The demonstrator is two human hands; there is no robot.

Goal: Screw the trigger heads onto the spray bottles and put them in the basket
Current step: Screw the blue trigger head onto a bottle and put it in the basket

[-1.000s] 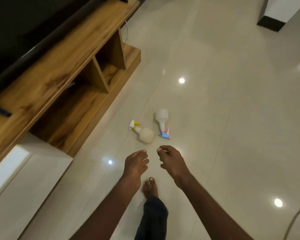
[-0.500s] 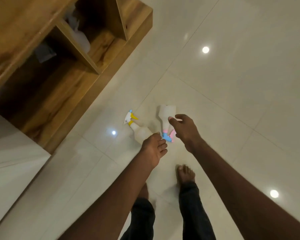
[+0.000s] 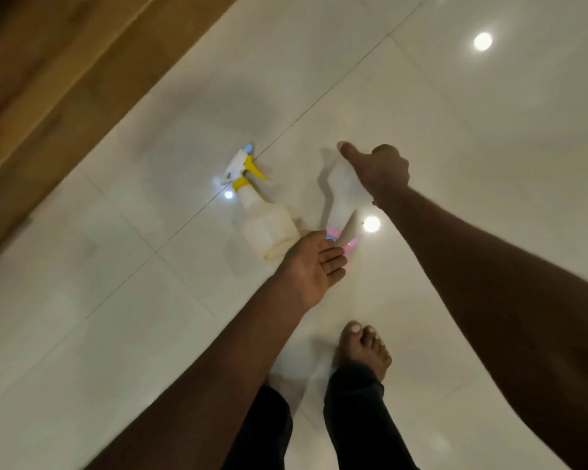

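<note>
**Two spray bottles on the tiled floor, a hand at each**

While both arms reach down, two translucent white plastic spray bottles lie on their sides on the glossy, pale tiled floor [image 3: 455,137], which mirrors round ceiling lights and is crossed by thin dark grout lines. The yellow-trigger bottle [image 3: 269,225] has a squat, rounded body tapering to a narrow neck, with a yellow collar and lever under a white nozzle head tipped in blue. Just to its right lies the pink-trigger bottle [image 3: 340,195], its pink and blue head pointing toward the person. The right hand [image 3: 381,167] covers this bottle's wide end, thumb stretched out along it and fingers curled around the body. The left hand [image 3: 314,266] rests at the pink head with fingers loosely bent; I cannot tell whether they grip it. A wood-grain cabinet edge [image 3: 65,79] runs along the upper left. A bare foot [image 3: 364,347] stands below.
</note>
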